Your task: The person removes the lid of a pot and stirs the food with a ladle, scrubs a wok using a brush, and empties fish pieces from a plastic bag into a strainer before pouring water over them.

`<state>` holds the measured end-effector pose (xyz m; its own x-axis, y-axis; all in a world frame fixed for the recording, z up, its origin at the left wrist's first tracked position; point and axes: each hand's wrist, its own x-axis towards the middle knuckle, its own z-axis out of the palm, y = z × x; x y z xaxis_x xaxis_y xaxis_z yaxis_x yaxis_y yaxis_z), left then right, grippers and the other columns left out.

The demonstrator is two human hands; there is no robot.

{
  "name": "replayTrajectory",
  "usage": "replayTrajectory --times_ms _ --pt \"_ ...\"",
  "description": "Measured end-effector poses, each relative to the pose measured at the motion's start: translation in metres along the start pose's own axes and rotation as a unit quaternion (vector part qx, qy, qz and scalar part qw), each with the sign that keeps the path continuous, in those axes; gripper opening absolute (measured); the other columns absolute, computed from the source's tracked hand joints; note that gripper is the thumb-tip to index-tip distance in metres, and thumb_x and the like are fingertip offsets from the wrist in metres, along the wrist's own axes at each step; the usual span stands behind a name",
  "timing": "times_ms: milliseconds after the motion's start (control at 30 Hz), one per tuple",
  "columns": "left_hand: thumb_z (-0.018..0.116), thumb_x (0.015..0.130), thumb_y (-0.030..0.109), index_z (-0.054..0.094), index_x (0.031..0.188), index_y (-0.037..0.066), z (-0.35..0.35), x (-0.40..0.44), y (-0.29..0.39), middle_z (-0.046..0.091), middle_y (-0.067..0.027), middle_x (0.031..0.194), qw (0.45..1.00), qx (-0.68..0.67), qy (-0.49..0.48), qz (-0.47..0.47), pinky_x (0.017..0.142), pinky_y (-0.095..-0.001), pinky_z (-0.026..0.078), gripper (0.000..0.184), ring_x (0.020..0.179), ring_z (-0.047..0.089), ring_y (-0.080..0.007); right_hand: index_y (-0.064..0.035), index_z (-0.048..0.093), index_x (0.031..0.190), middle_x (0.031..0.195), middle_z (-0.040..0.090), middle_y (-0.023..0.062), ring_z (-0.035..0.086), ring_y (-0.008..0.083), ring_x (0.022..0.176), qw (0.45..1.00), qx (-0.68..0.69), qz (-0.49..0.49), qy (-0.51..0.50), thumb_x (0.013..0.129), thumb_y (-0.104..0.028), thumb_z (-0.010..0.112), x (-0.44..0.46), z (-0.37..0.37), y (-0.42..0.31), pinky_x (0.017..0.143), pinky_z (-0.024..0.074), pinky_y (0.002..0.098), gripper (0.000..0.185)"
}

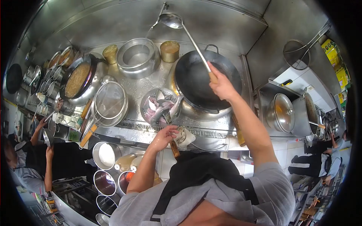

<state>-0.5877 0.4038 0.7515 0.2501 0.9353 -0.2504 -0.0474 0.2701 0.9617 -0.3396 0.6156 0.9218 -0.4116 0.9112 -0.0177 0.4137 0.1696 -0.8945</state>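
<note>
My right hand (223, 84) is closed around the wooden end of a long-handled ladle (194, 46). The ladle's metal bowl is up at the back wall, under a thin tap (164, 6). Below my right forearm and hand sits a black wok (192, 77) on the burner. My left hand (164, 137) is at the counter's front edge, its fingers loosely bent and apart, with nothing seen in them. Just above it stands a metal bowl (144, 109) of cut fish pieces (171, 107). A wooden handle (174, 149) and a pale cloth (184, 138) are close beside this hand.
Left of the fish are a round mesh strainer (110, 100), a large metal pot (138, 69) and two tins (169, 51). A second wok (78, 80) holds brownish food. Buckets (103, 155) stand at lower left. Co-workers (49, 158) are at both sides.
</note>
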Motion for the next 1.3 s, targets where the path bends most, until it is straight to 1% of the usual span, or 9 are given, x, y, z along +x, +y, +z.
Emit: replayTrajectory --times_ms 200,333,433,733,833,900,1000,1133,1300 --pt "0.046 0.076 -0.014 0.048 0.132 0.005 0.022 0.014 -0.007 0.061 -0.0087 0.115 0.999 -0.013 -0.034 -0.002 0.084 -0.0297 0.049 0.059 0.095 0.059 -0.0167 -0.0254 0.029 0.151 0.078 0.049 0.0013 0.044 0.0078 0.054 0.998 -0.031 -0.049 0.035 0.080 0.010 0.050 -0.033 -0.028 0.020 0.048 0.0405 0.0250 0.082" --pt "0.045 0.076 -0.013 0.047 0.132 0.004 0.047 0.014 -0.007 0.060 -0.0095 0.117 0.998 -0.032 -0.046 -0.023 0.085 -0.0288 0.048 0.058 0.096 0.058 -0.0167 -0.0192 0.026 0.152 0.113 0.057 0.0054 0.052 0.0127 0.067 0.990 0.062 0.007 0.130 0.079 0.011 0.053 -0.104 -0.084 0.053 0.059 0.0468 0.0248 0.083" --pt "0.045 0.076 -0.013 0.048 0.131 0.004 0.075 0.006 -0.002 0.060 -0.0094 0.118 0.996 -0.012 -0.080 -0.038 0.086 -0.0285 0.048 0.057 0.098 0.058 -0.0168 -0.0231 0.016 0.154 0.085 0.048 0.0009 0.044 0.0078 0.055 0.962 0.199 0.065 0.175 0.081 0.011 0.051 -0.175 -0.113 0.091 0.046 0.0380 0.0230 0.088" --pt "0.049 0.081 -0.004 0.051 0.128 0.002 0.206 -0.023 -0.072 0.060 -0.0093 0.118 0.957 -0.035 -0.213 -0.195 0.086 -0.0289 0.048 0.048 0.100 0.060 -0.0166 -0.0141 0.025 0.152 0.072 0.055 0.0016 0.051 0.0122 0.054 0.953 0.080 0.239 0.168 0.082 0.004 0.049 -0.422 -0.118 0.270 0.049 0.0429 0.0303 0.076" --pt "0.058 0.081 0.012 0.059 0.119 0.003 0.222 -0.029 -0.177 0.068 -0.0091 0.105 0.936 0.136 -0.119 -0.302 0.078 -0.0315 0.052 0.039 0.091 0.065 -0.0197 -0.0147 0.019 0.153 0.101 0.063 0.0212 0.063 0.0345 0.077 0.967 -0.103 0.178 0.150 0.078 0.002 0.053 -0.450 -0.092 0.331 0.070 0.0498 0.0445 0.083" --pt "0.062 0.076 0.016 0.069 0.099 0.002 0.186 -0.040 -0.305 0.068 -0.0176 0.102 0.908 0.342 -0.108 -0.217 0.083 -0.0395 0.052 0.028 0.093 0.066 -0.0308 -0.0187 0.013 0.153 0.116 0.056 0.0281 0.061 0.0458 0.084 0.949 -0.211 0.192 0.134 0.076 -0.001 0.056 -0.452 -0.073 0.346 0.075 0.0504 0.0509 0.090" --pt "0.064 0.074 0.015 0.066 0.104 0.004 0.176 -0.039 -0.293 0.067 -0.0153 0.100 0.857 0.395 -0.087 -0.319 0.080 -0.0414 0.053 0.032 0.093 0.065 -0.0305 -0.0251 0.015 0.153 0.117 0.052 0.0227 0.062 0.0434 0.082 0.920 -0.263 0.277 0.088 0.080 -0.003 0.060 -0.443 -0.062 0.352 0.073 0.0512 0.0513 0.089" --pt "0.070 0.071 0.010 0.055 0.120 0.010 0.182 -0.017 -0.267 0.062 -0.0068 0.100 0.881 0.184 0.223 -0.374 0.074 -0.0442 0.051 0.051 0.101 0.057 -0.0253 -0.0241 0.016 0.153 0.116 0.051 0.0229 0.059 0.0417 0.090 0.962 -0.209 0.129 0.116 0.081 -0.007 0.064 -0.446 -0.062 0.395 0.077 0.0523 0.0453 0.088" --pt "0.072 0.070 0.009 0.047 0.128 0.012 0.169 0.032 -0.260 0.057 -0.0073 0.108 0.845 0.058 0.401 -0.350 0.076 -0.0466 0.049 0.063 0.106 0.051 -0.0241 -0.0115 0.030 0.149 0.106 0.058 0.0175 0.061 0.0236 0.077 0.953 -0.053 0.239 0.176 0.082 -0.007 0.062 -0.522 -0.101 0.434 0.068 0.0521 0.0349 0.074"
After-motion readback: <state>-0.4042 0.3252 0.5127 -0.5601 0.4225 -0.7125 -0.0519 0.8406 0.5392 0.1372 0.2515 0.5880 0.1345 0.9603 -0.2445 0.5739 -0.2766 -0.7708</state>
